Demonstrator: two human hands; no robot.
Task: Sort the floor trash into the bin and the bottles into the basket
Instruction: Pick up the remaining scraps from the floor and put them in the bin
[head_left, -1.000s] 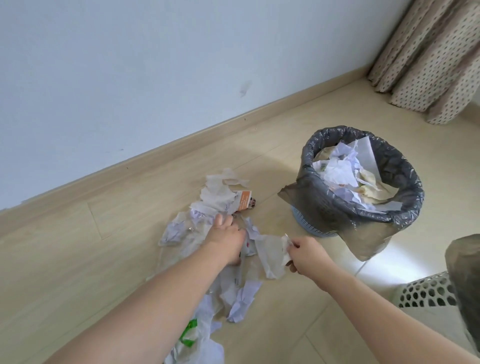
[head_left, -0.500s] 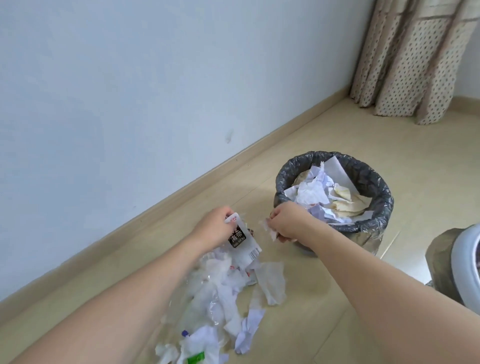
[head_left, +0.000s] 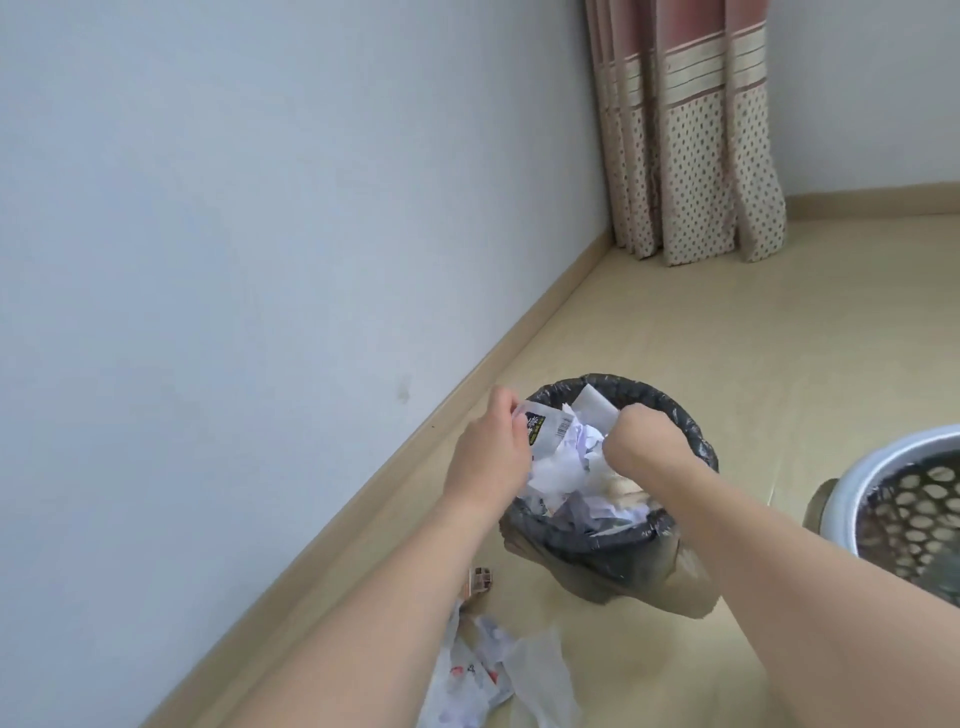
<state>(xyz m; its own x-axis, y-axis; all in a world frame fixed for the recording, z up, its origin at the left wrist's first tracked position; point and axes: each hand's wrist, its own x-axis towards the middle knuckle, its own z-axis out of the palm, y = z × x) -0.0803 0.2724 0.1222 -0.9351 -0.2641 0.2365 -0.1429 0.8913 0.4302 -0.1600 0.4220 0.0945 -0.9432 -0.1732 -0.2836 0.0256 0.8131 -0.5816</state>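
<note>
Room: tan floor (head_left: 675, 338), pale wall, bin (head_left: 691, 441) as landmark.
Wrapper (head_left: 698, 428): pinched in left hand (head_left: 488, 457), over bin's mouth, long axis tilted down into it.
Right hand (head_left: 641, 439): fisted over bin; contents hidden, probably paper.
Floor trash (head_left: 498, 670): just short of bin.
Basket (head_left: 893, 499): right of bin.

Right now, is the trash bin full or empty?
Nearly full. Crumpled paper is heaped up to the rim of the bin, which is lined with a dark bag.
</note>
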